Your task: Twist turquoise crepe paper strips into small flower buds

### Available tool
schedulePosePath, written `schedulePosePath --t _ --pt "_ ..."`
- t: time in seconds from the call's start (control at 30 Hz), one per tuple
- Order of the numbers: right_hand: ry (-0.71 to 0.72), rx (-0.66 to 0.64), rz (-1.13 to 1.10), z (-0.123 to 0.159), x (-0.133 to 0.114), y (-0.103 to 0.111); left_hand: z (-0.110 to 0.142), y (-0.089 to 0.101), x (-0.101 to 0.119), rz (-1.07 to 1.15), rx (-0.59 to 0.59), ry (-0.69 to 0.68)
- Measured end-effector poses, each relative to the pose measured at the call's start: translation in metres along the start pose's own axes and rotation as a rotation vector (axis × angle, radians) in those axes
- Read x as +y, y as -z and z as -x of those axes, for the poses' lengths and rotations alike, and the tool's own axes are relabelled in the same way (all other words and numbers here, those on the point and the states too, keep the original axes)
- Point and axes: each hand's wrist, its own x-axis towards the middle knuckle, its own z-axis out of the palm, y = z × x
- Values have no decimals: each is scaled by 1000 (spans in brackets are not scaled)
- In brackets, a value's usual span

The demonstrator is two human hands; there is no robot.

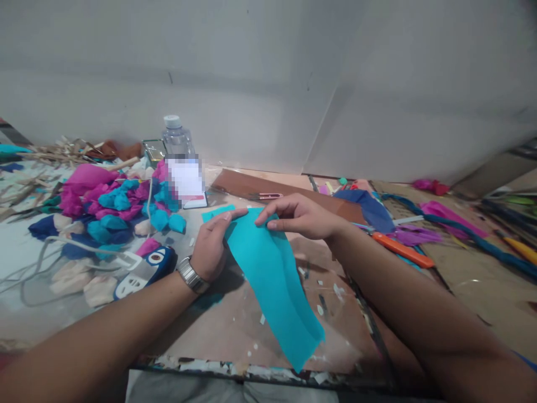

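A long turquoise strip of crepe paper (268,280) hangs down over the table toward its front edge, its top end between my two hands. My left hand (215,240), with a metal-band watch on the wrist, is closed on the upper left end, thumb on top. From the right, my right hand (300,215) pinches the upper edge between thumb and bent fingers. Another bit of turquoise paper shows just beyond my left thumb. Part of the strip's top edge is hidden by the fingers.
Crumpled pink, blue and cream paper flowers (113,201) pile up on the left beside a power bank (146,271) with a cable. A phone (187,182) leans against a clear bottle (178,137). An orange cutter (403,250) and a blue braided cord (457,226) lie on the right.
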Motion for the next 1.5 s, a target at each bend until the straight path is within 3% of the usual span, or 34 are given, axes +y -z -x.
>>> schedulePosePath --t 0.27,0.5,0.63,0.97,1.23,1.5 --pt "-87 17 60 -3 4 1 3 -1 -2 -25 -18 -87" --pt "-141 113 -4 -4 13 0 -1 2 -17 -78 -27 -70" --pt "-158 133 -70 -4 14 0 -1 2 -18 12 -61 -13" --pt "-106 -7 -135 2 11 6 -2 3 -10 64 -20 66" --pt "-94 -204 -195 2 5 5 -3 3 -3 57 0 65" --pt "-67 -266 -159 6 1 13 -3 1 -2 84 15 68"
